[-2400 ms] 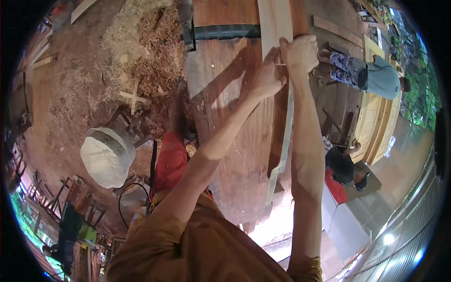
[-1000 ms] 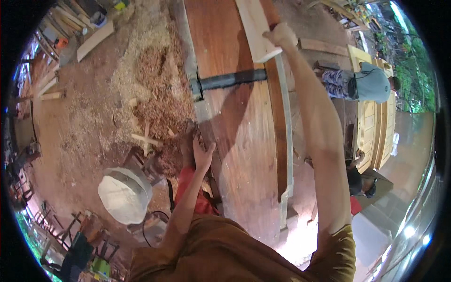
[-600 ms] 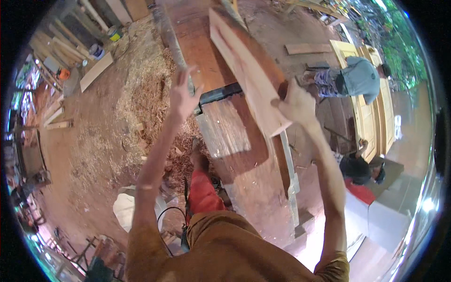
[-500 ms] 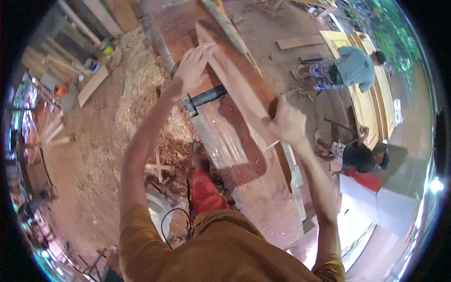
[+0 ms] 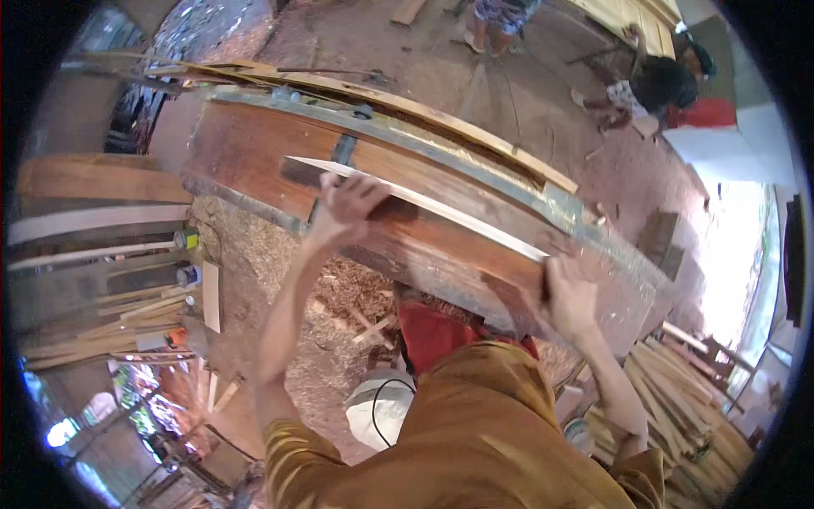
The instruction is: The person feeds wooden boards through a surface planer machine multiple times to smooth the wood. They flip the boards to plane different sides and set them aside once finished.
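Note:
Between my two hands is a long wooden board (image 5: 458, 218), tilted so its pale narrow edge faces up and a reddish-brown face shows below it. My left hand (image 5: 352, 205) is closed around the board near its left end, fingers over the edge. At the other end my right hand (image 5: 570, 293) grips the board, partly smeared by motion. Beneath lies a long reddish-brown bench (image 5: 246, 140) with a dark bar (image 5: 343, 149) across it. Whether the board touches the bench surface, I cannot tell.
Wood shavings (image 5: 348, 293) cover the ground on my side of the bench. Planks (image 5: 102, 182) are stacked at the left, and wood strips (image 5: 678, 399) lie at the lower right. Along the bench's far side runs a pale plank (image 5: 441, 119). A co-worker (image 5: 661, 85) crouches at the upper right.
The view has swung round, so the bench now runs across it instead of away from me. The board has tilted from its broad pale face to its edge; both hands still hold it.

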